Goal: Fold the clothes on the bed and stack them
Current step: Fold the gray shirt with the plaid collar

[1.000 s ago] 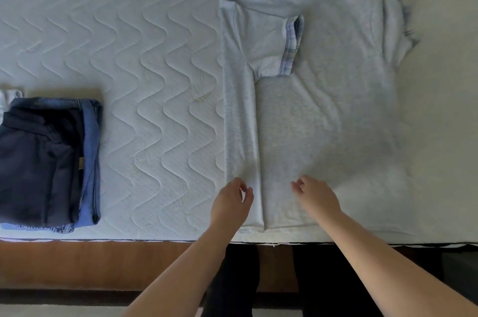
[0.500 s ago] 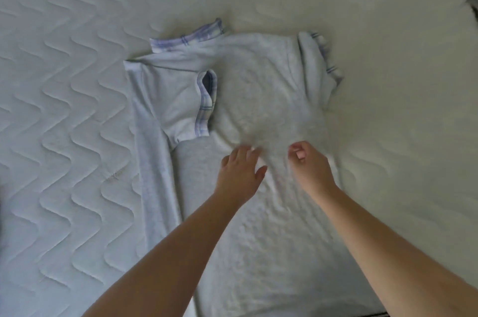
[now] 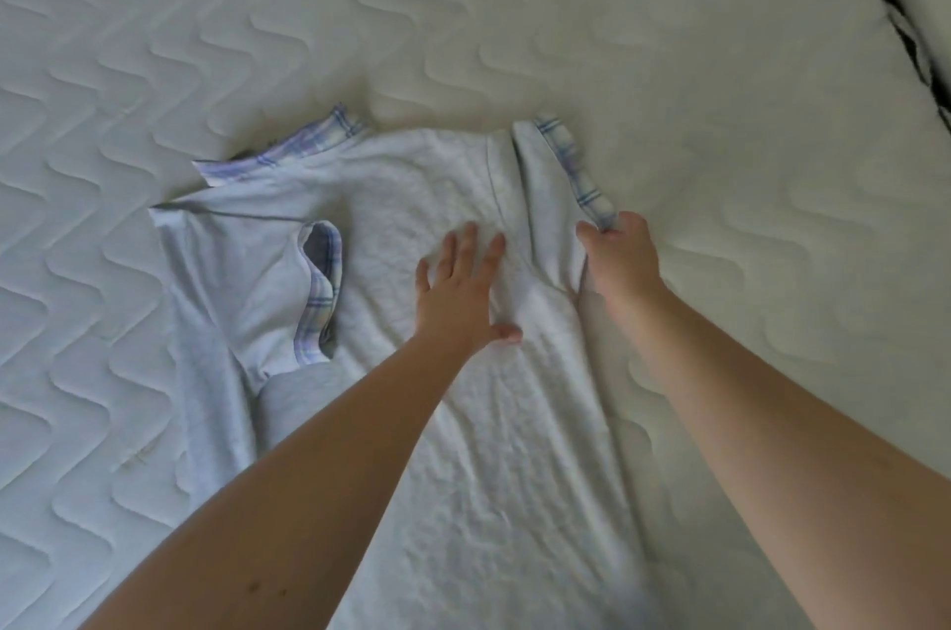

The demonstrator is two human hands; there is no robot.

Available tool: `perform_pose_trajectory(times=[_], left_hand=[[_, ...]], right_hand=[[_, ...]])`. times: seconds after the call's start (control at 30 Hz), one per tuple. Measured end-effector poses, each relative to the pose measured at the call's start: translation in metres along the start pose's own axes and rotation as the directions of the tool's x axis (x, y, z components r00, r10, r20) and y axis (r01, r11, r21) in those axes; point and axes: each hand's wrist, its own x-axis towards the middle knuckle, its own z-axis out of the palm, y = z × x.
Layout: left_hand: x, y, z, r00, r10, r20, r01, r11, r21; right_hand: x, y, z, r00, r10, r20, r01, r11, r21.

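Right hand grip on sleeve

A dark gap runs along the quilting's far-right edge.

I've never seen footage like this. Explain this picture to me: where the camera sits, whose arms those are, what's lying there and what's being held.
There is no machine here. The camera is worn on a person's head and looks forward and down, so the two bare arms reaching in from the bottom are that person's own.

The surface is a white quilted mattress with a wavy stitched pattern. On it lies a pale grey short-sleeved shirt with plaid-trimmed collar and cuffs. The sleeve on the picture's left is already folded in over the body of the shirt.

The left hand lies flat on the shirt with its fingers straight, pressing the cloth down. The right hand pinches the plaid cuff of the other sleeve, probably to fold that side in as well.
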Motion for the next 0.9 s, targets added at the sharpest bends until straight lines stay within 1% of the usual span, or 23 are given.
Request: perform_pose_trajectory(times=[0.1,0.17,0.23,0.37,0.5,0.6,0.67,0.7,0.73,0.77,0.8,0.83,0.87,0.9], left_hand=[[0.004,0.002,0.001,1.0,-0.014,0.005,0.014,1.0,0.014],[0.005,0.004,0.001,1.0,-0.022,0.012,0.021,1.0,0.017],[0.006,0.004,-0.002,0.998,-0.038,0.04,0.037,0.999,0.013],[0.006,0.008,-0.008,0.993,-0.063,0.103,0.061,0.998,0.021],[0.008,0.007,-0.008,0.991,-0.062,0.12,0.06,0.998,0.023],[0.009,0.006,-0.007,0.99,-0.046,0.137,0.039,0.998,0.053],[0.017,0.005,-0.016,0.986,-0.047,0.159,0.036,0.997,0.068],[0.025,0.004,-0.025,0.99,-0.043,0.138,0.037,0.998,0.046],[0.034,0.0,-0.035,0.997,-0.027,0.072,0.027,1.0,0.0],[0.045,-0.005,-0.047,0.999,-0.001,-0.036,-0.001,0.998,-0.055],[0.057,-0.011,-0.059,0.985,0.027,-0.171,-0.045,0.994,-0.101],[0.069,-0.017,-0.072,0.953,0.044,-0.3,-0.084,0.989,-0.121],[0.083,-0.024,-0.084,0.917,0.044,-0.398,-0.098,0.988,-0.117],[0.097,-0.03,-0.095,0.894,0.035,-0.447,-0.083,0.993,-0.089]], right_hand=[[0.02,-0.013,0.005,0.997,0.082,-0.001,-0.081,0.986,0.149],[0.026,-0.015,0.006,0.996,0.093,-0.008,-0.091,0.983,0.159],[0.027,-0.011,0.003,0.998,0.058,-0.027,-0.055,0.993,0.108],[0.02,0.007,-0.021,0.993,-0.06,-0.104,0.051,0.995,-0.089],[0.01,0.04,-0.041,0.989,-0.003,-0.149,-0.016,0.991,-0.129],[0.0,0.06,-0.043,0.994,0.028,-0.106,-0.045,0.985,-0.167],[-0.002,0.06,-0.04,0.994,0.043,-0.1,-0.058,0.986,-0.155],[0.0,0.056,-0.038,0.991,0.052,-0.122,-0.067,0.99,-0.127],[0.004,0.05,-0.036,0.986,0.044,-0.163,-0.059,0.994,-0.092],[0.009,0.043,-0.034,0.979,0.008,-0.205,-0.022,0.998,-0.065],[0.016,0.034,-0.032,0.973,-0.055,-0.226,0.044,0.998,-0.052],[0.024,0.025,-0.03,0.969,-0.119,-0.217,0.112,0.993,-0.046],[0.033,0.015,-0.028,0.968,-0.166,-0.187,0.16,0.986,-0.044],[0.043,0.005,-0.025,0.972,-0.181,-0.151,0.176,0.983,-0.041]])
